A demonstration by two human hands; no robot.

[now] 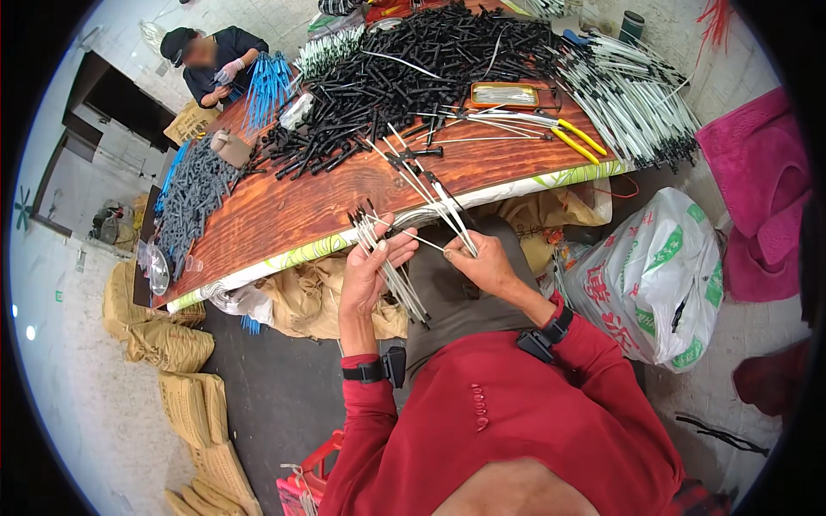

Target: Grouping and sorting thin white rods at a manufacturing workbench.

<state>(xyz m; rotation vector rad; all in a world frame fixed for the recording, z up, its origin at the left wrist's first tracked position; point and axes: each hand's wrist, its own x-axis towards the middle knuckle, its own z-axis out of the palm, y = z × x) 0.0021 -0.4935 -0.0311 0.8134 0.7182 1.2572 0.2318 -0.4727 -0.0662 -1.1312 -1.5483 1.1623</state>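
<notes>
My left hand (363,277) is closed round a bundle of thin white rods (404,291) with dark tips, the thumb pressed over them. In my right hand (490,263) several white rods (449,208) are gripped, slanting up and away over the table edge, with black pieces on their far parts. A single thin rod (422,240) spans the gap between both hands. Just beyond them, more loose thin rods (490,138) lie on the wooden table (335,196). I cannot tell exactly how the black pieces join the rods.
A big heap of black plastic parts (404,69) covers the table's far half. Yellow-handled pliers (578,140) and a tray of rods (504,95) lie to the right, near piled white rods (624,103). A white sack (650,275) stands right. Across the far left, a person (219,64) handles blue pieces.
</notes>
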